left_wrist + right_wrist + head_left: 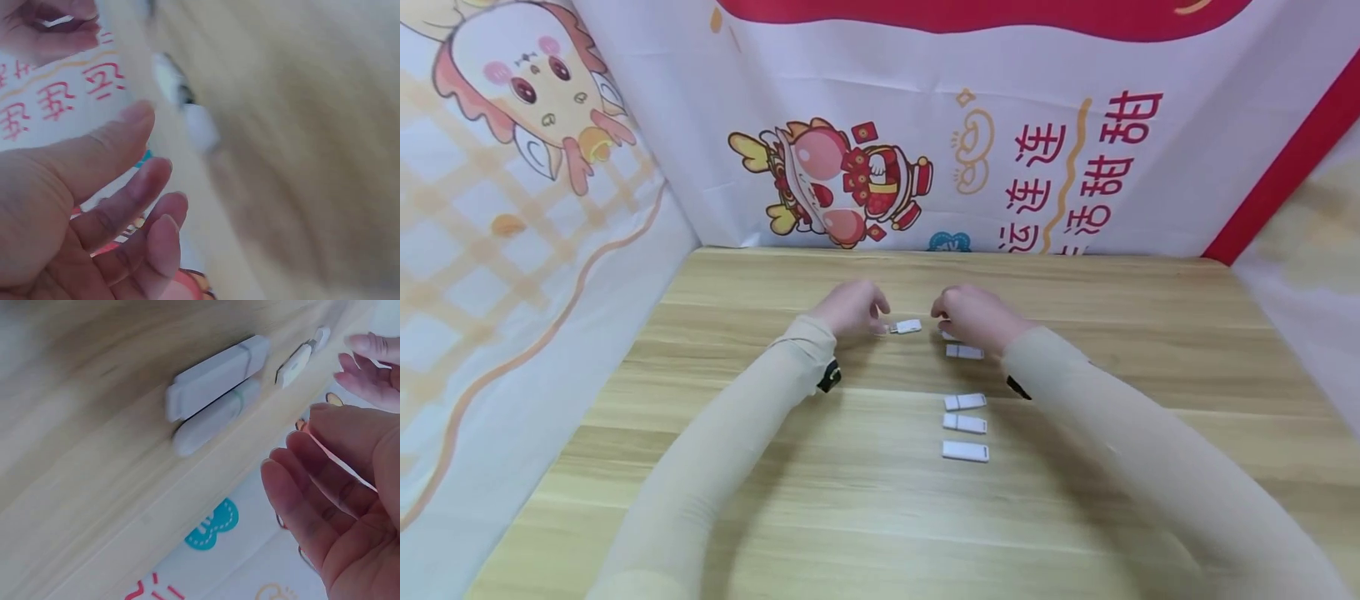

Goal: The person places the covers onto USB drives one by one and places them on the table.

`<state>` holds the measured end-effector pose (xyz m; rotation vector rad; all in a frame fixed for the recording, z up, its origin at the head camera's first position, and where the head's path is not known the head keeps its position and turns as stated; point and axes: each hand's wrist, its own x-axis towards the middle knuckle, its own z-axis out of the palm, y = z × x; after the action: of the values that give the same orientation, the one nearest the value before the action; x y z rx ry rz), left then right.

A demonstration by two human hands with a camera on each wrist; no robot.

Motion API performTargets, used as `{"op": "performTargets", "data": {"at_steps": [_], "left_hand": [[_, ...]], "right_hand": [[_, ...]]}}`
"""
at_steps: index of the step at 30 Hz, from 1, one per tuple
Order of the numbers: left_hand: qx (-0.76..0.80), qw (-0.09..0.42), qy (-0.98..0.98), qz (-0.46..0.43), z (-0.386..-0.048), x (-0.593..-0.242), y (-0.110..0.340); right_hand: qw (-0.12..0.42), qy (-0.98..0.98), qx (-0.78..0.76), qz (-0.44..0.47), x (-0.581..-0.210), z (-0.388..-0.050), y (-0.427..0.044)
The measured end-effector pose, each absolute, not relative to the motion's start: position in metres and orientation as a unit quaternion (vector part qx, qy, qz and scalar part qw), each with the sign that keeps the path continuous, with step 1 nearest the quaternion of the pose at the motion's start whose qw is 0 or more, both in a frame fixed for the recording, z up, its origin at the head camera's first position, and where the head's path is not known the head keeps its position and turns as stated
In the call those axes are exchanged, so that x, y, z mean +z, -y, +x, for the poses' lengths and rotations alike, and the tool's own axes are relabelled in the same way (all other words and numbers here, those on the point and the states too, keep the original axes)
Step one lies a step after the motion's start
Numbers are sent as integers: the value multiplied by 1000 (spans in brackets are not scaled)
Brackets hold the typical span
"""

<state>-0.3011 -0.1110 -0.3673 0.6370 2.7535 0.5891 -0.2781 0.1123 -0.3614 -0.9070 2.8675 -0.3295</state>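
A white USB stick (907, 326) lies on the table between the two hands, its metal plug showing. In the left wrist view, its small white cap (201, 128) sits just off the plug end, somewhat blurred. My left hand (852, 308) is beside the cap with loosely bent fingers and nothing in them. My right hand (981, 317) hovers to the right of the stick, fingers relaxed and holding nothing. Near it, a rounded capped USB stick (215, 422) and a rectangular capped USB stick (219, 378) lie side by side; in the head view the right hand partly covers the rounded one.
Closer to the body, three white USB sticks lie in a column: an upper one (965, 402), a middle one (965, 423) and a lower one (966, 451). The wooden table (820, 517) ends at a printed cloth backdrop (985, 75); another printed cloth (550, 275) hangs at left.
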Motion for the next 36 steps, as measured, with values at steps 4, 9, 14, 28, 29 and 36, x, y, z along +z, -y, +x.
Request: {"op": "performTargets", "data": {"at_steps": [4, 9, 14, 28, 29, 36], "left_hand": [[205, 142, -938, 240, -306, -379, 118], [214, 136, -931, 264, -317, -396, 123], [217, 130, -928, 275, -321, -403, 123], [222, 116, -934, 253, -312, -397, 128], [226, 113, -934, 253, -311, -395, 129], [253, 67, -926, 272, -281, -370, 138]], "right_hand": [[81, -941, -105, -312, -365, -289, -95], [95, -939, -88, -320, -371, -298, -77], [97, -943, -69, -312, -381, -306, -68], [113, -945, -73, -298, -378, -303, -65], [112, -944, -75, -300, -376, -300, -66], [64, -933, -110, -337, -346, -272, -77]]}}
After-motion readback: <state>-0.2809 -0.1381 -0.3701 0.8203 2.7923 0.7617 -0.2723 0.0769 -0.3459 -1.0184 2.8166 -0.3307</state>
